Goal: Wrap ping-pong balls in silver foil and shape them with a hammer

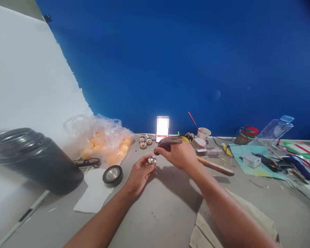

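Between its thumb and fingers, my left hand (141, 173) holds a shiny silver ball (152, 161) with a patterned surface, just above the grey table (155, 213). Up and to the right, my right hand (177, 153) is closed, its fingers bent down near the ball but apart from it. A dark curved object (169, 140) shows along the top of that hand, and a wooden handle (215, 166) sticks out to the right behind the wrist. Several similar shiny balls (143, 144) sit together behind my left hand, near a lit phone (162, 129).
At left stand a large dark bottle (38, 162), its round lid (113, 175), glasses (89, 162) and a plastic bag of orange items (105, 144). A white cup (204, 132), cyan paper (248, 151) and clutter lie at right. Cloth (206, 224) lies under my right forearm.
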The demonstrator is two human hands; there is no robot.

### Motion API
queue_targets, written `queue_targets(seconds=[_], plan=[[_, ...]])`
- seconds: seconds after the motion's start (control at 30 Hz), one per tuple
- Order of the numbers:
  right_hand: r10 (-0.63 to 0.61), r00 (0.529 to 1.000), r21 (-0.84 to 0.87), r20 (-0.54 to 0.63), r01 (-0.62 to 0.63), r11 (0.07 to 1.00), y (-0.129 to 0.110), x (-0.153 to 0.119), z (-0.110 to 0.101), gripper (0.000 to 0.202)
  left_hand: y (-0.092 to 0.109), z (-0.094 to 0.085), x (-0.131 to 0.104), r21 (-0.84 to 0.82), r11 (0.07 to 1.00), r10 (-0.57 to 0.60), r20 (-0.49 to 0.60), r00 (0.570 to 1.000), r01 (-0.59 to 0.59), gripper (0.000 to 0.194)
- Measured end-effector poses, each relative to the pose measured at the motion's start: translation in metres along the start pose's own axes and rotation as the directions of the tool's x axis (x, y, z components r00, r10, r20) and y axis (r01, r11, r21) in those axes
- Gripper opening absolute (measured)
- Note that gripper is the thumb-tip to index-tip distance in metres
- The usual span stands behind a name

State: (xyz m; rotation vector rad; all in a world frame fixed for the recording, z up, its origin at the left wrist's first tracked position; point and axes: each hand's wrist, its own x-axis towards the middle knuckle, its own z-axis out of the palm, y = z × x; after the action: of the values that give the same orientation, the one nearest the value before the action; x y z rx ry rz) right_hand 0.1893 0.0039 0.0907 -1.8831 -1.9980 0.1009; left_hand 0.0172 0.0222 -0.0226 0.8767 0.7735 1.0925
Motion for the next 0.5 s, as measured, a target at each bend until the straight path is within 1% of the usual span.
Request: queue_targets(seconds=[0.03,0.1,0.17,0.2,0.27,0.33,0.4,0.43,0.5], plan=[[0.025,1.000,0.004,-0.015,-0.025,1.000,-0.0006,-0.0004,0.0004,0.040,0.0005,0.0000,0.0002,-0.012,1.000,0.002,-0.012,1.000,-0.002,0.052],[0.037,0.999,0.019,0.017,-0.038,0.999,-0.0013,-0.0009,0.0033,0.041,0.0014,0.0007,-0.0004,-0.010,1.000,-0.007,-0.017,1.000,0.007,0.053],[-0.016,0.995,0.037,0.094,0.013,0.999,-0.0013,-0.0007,0.0062,0.037,0.0019,0.0018,-0.0021,0.014,1.000,-0.024,-0.006,1.000,0.024,0.051],[-0.037,0.993,0.043,0.108,0.033,0.999,-0.0009,-0.0005,0.0063,0.035,0.0018,0.0023,-0.0030,0.022,0.999,-0.038,-0.002,0.999,0.038,0.051],[-0.019,0.997,0.034,0.079,0.016,0.999,0.0001,0.0001,0.0036,0.036,0.0015,0.0025,-0.0040,0.019,0.997,-0.069,-0.008,0.998,0.069,0.055],[0.055,0.998,0.017,0.033,-0.055,0.998,0.0011,0.0008,-0.0004,0.043,0.0012,0.0015,-0.0036,-0.007,0.995,-0.096,-0.022,0.995,0.096,0.061],[0.089,0.995,0.007,0.035,-0.090,0.996,0.0022,0.0020,-0.0010,0.048,0.0011,0.0001,-0.0025,-0.031,0.994,-0.110,-0.024,0.994,0.109,0.063],[0.080,0.995,-0.003,0.058,-0.079,0.997,0.0030,0.0028,0.0005,0.048,0.0012,-0.0005,-0.0021,-0.035,0.993,-0.112,-0.015,0.994,0.111,0.063],[0.017,0.993,-0.029,0.120,-0.014,0.999,0.0053,0.0048,0.0054,0.044,0.0017,-0.0011,-0.0019,-0.022,0.994,-0.110,0.020,0.994,0.111,0.060]])
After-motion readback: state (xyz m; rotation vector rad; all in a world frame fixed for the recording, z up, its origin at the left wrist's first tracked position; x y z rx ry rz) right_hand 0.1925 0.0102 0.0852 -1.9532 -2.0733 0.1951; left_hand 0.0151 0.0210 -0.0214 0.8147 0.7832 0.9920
